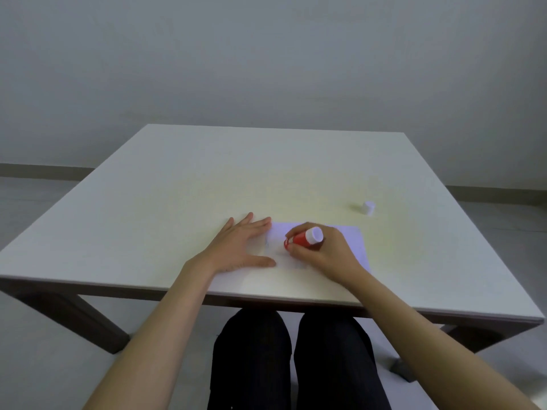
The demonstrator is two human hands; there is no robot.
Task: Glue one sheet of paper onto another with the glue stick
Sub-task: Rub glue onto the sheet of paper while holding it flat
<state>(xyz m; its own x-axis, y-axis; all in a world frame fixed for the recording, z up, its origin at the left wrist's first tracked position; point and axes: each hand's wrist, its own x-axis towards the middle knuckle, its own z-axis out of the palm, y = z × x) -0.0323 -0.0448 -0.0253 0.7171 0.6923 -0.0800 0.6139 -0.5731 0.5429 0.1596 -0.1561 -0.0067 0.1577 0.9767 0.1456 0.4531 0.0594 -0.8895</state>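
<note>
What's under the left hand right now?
The left hand lies flat on white paper on the table. The hand covers that edge, so whether two sheets overlap there cannot be told.

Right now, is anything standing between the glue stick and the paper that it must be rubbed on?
Nothing visible does. The right hand holds the glue stick tilted, with its lower end down at the paper. The left hand lies flat at the paper's left side, off the stick's path. The white cap stands apart.

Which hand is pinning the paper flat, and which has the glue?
The left hand lies open and flat on the paper; the right hand grips the red glue stick, tilted tip-down onto it.
</note>
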